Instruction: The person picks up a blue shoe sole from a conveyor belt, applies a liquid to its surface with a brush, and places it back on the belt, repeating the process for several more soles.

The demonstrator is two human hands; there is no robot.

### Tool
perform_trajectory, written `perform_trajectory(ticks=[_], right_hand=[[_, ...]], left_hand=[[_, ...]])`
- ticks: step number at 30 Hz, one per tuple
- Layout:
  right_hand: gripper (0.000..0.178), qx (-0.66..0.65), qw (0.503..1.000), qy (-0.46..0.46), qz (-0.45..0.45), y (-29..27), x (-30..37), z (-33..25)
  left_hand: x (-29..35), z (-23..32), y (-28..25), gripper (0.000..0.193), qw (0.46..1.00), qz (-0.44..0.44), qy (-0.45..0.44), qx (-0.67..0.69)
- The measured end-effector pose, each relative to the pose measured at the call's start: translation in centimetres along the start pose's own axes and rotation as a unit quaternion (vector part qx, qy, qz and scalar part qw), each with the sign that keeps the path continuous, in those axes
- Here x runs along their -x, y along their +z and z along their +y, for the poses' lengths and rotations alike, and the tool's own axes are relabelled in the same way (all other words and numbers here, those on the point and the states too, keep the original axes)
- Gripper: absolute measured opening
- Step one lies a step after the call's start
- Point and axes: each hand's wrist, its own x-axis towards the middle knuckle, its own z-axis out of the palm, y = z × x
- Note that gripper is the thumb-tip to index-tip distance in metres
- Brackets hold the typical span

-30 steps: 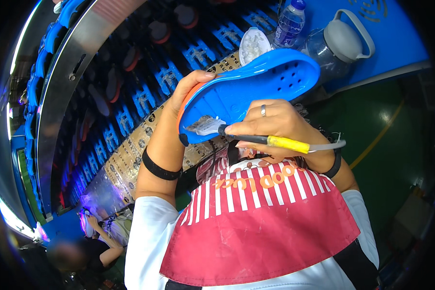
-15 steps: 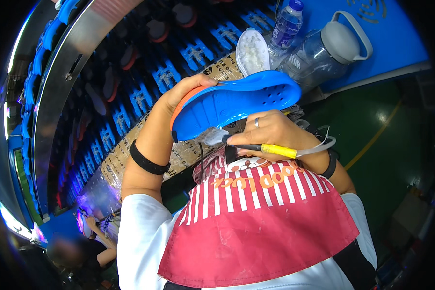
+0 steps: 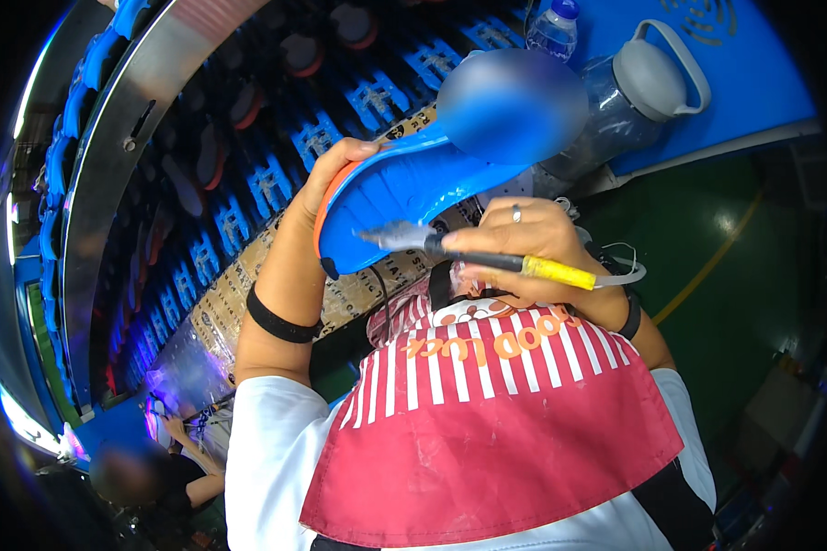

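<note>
My left hand [image 3: 333,174] grips a blue shoe sole [image 3: 404,184] by its orange-edged outer side, its hollow face tilted toward me. A blurred patch covers the sole's far right end. In my right hand [image 3: 535,241] is a brush [image 3: 496,261] with a dark handle, yellow tape and a clear tube at its back end. Its pale, wet-looking bristles lie over the sole's near left end, and I cannot tell whether they touch it. Wet shine shows on the sole's inner surface.
Beyond the printed tape-covered ledge [image 3: 340,289], a line of blue racks [image 3: 266,188] carries dark soles. A grey-lidded clear jug [image 3: 648,78] and a purple-capped bottle [image 3: 553,32] stand at back right, by a blue panel [image 3: 744,83]. Another person's arm [image 3: 193,450] shows at lower left.
The sole has shifted slightly left and tipped. The brush bristles have moved from below the sole's near edge to over its inner left end. The white pellet-filled dish is now hidden.
</note>
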Motion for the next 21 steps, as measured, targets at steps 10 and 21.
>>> perform_trajectory(ticks=[10,21], right_hand=[[0.044,0.103,0.989,-0.092,0.062,2.6,-1.1,-0.9],[0.025,0.017,0.992,-0.060,-0.107,3.2,-0.3,-1.2]], left_hand=[[-1.7,-1.0,-1.4,0.069,0.978,-0.118,0.159,0.071],[-1.3,-1.1,-2.7,0.075,0.968,-0.087,0.223,0.080]])
